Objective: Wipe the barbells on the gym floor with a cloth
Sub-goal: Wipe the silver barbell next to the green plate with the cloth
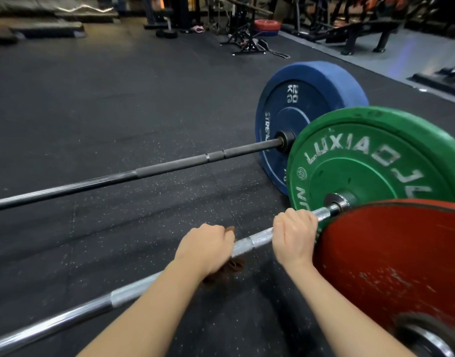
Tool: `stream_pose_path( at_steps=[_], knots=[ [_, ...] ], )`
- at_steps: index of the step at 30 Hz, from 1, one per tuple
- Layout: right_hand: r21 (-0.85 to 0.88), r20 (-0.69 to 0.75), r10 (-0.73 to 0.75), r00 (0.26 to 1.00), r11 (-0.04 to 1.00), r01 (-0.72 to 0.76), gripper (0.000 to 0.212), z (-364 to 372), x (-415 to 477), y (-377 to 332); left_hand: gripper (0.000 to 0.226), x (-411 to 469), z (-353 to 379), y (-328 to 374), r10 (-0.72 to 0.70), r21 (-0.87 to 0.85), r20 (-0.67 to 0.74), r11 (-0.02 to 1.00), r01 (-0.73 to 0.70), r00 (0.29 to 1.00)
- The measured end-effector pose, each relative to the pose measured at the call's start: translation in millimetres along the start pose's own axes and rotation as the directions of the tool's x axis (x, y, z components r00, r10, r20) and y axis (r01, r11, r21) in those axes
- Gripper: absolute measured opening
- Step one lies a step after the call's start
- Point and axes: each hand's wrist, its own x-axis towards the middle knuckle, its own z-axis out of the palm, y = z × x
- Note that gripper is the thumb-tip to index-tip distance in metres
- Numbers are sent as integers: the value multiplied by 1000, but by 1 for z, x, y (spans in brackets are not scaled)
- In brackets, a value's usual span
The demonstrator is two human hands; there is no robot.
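Both hands are on the chrome barbell (254, 240), which lies low across the rubber gym floor (92, 112). The left hand (204, 249) is wrapped over the bar with a brown cloth (232, 266) bunched under it. Only scraps of the cloth peek out past the knuckles and below the palm, the rest is buried in the grip. The right hand (294, 237) clamps the bare bar just beside it, close to the collar, fingers curled over the far side and out of sight.

The bar's right end runs into the green plate (363, 163), whose lower part is blocked by the red plate (391, 256) in front. The red plate is cut off by the right edge of the view. Its own bar can't be seen, just a blurred metal sleeve end in the bottom corner.

Behind, the black barbell (169, 168) runs parallel and well apart, carrying a blue plate (293, 109) that the green one partly overlaps. Both bars leave the view at the left, so their far ends are unseen. The racks and benches at the back are dim and blurry.
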Motion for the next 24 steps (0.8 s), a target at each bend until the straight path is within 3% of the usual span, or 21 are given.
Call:
stream_pose_path(
  at_steps=[9,13,19,24],
  knots=[
    [-17,-10,-22,1000,1000,21,37,5,0,4,36,4,5,22,-4,-34,-107,999,1,994],
    [-33,2,-13,1000,999,14,36,4,4,1,42,6,-4,14,50,-23,-36,998,-51,998],
    [-21,22,20,1000,1000,-20,35,1,6,-4,45,-10,-31,-8,12,-242,-85,970,-32,996],
    [-13,6,43,999,999,-43,34,-2,3,-4,39,-33,-38,-15,129,-102,-74,985,-136,989]
  ],
)
